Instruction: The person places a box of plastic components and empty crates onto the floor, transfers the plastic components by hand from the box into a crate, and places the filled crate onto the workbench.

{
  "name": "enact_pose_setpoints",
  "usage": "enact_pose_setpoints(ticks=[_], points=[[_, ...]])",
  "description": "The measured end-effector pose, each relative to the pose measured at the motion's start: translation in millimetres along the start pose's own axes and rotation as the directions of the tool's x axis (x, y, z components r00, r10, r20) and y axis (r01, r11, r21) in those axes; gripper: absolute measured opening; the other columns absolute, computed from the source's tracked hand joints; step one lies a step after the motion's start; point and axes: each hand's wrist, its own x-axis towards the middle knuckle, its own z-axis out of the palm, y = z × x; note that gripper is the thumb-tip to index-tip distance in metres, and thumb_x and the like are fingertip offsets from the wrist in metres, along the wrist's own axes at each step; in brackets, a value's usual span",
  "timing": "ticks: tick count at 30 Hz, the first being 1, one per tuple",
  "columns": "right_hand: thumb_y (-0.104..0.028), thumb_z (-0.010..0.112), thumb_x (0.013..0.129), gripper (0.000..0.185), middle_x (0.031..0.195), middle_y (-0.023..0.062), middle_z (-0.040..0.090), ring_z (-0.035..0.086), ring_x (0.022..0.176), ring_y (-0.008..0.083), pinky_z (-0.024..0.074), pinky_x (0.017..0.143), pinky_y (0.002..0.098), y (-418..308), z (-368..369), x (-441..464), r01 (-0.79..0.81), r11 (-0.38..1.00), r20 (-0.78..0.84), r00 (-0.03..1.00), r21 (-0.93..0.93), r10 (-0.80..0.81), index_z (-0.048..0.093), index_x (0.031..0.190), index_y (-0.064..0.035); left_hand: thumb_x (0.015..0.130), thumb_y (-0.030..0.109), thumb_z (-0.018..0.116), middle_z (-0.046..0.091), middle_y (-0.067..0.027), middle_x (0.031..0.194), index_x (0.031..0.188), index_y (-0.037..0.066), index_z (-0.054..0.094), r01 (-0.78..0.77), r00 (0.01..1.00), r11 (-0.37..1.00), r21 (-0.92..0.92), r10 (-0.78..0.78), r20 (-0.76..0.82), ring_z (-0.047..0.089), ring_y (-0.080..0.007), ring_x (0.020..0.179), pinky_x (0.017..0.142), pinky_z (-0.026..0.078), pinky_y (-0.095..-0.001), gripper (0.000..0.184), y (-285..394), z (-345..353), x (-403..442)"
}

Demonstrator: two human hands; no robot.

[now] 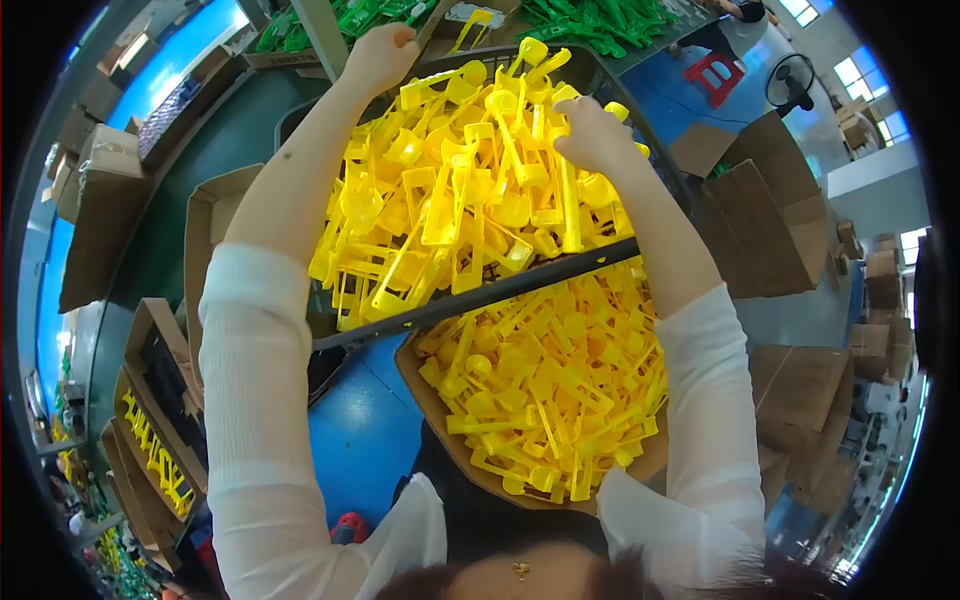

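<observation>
A dark plastic crate (480, 297) is heaped with yellow plastic pieces (440, 190), many long and flat with openings or round ends. My left hand (385, 55) is closed at the crate's far left edge, and whatever its curled fingers may hold is hidden. To its right, a yellow frame-like piece (472, 28) lies apart from it. On the right side of the heap, my right hand (597, 137) bends its fingers around a yellow piece, mostly covered by the hand. Below the crate, a cardboard box (418, 385) holds more small yellow pieces (550, 390).
Green plastic pieces (605, 22) lie piled on the bench beyond the crate. Open cardboard boxes (765, 225) stand at the right. At the left, another carton (150, 470) holds a row of yellow pieces. A red stool (714, 77) and a black fan (790, 80) are farther back.
</observation>
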Motion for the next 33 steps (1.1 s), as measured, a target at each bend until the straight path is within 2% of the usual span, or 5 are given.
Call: enact_pose_setpoints(ticks=[10,14,22,30,33], points=[[-0.034,0.058,0.077,0.049,0.121,0.0070,0.049,0.037,0.122,0.0231,0.0294,0.095,0.0509,-38.0,19.4,111.0,0.485,0.847,-0.463,0.713,-0.217,-0.526,0.047,0.120,-0.0145,0.073,0.020,0.056,0.064,-0.0161,0.096,0.095,0.006,0.066,0.279,0.937,0.954,-0.113,-0.244,0.252,0.061,-0.0304,0.092,0.078,0.048,-0.0361,0.027,-54.8,155.7,132.7],[-0.061,0.038,0.081,0.072,0.131,0.0139,0.044,0.036,0.126,0.0249,0.0279,0.099,0.0493,-27.6,46.7,141.7,-0.159,0.987,0.011,0.987,-0.028,0.159,0.035,0.133,-0.0112,0.073,0.026,0.061,0.064,-0.0171,0.091,0.094,0.001,0.065,0.007,0.763,0.965,0.263,-0.175,0.622,0.063,-0.0294,0.087,0.078,0.048,-0.0338,0.032,-65.6,170.6,162.5],[-0.064,0.034,0.081,0.076,0.129,0.0179,0.045,0.046,0.117,0.0305,0.0317,0.098,0.0460,-23.5,46.6,137.9,-0.278,0.926,0.245,0.945,0.255,0.216,0.025,0.138,-0.0128,0.057,0.021,0.076,0.062,-0.0208,0.098,0.089,-0.003,0.064,0.337,0.791,0.937,0.090,-0.333,0.513,0.062,-0.0314,0.090,0.077,0.049,-0.0364,0.042,-123.3,244.6,176.7],[-0.025,0.061,0.074,0.034,0.091,0.0093,0.055,0.054,0.084,0.0261,0.0388,0.069,0.0381,-1.0,10.5,73.4,0.263,0.964,-0.852,0.499,-0.024,-0.158,0.053,0.102,-0.0073,0.086,0.025,0.047,0.061,-0.0172,0.084,0.085,0.005,0.060,-0.390,0.884,0.904,0.176,0.421,-0.203,0.058,-0.0353,0.079,0.070,0.047,-0.0410,0.024,-34.8,94.1,126.3],[-0.015,0.057,0.082,0.027,0.085,0.0058,0.059,0.058,0.077,0.0155,0.0472,0.067,0.0280,40.6,-6.5,-35.0,0.202,0.928,-0.890,0.402,0.313,0.213,0.053,0.104,-0.0007,0.087,0.031,0.043,0.063,-0.0157,0.080,0.096,0.006,0.061,-0.159,0.979,0.893,0.422,0.087,0.185,0.063,-0.0274,0.076,0.064,0.047,-0.0372,0.032,-23.4,-22.2,47.1]])
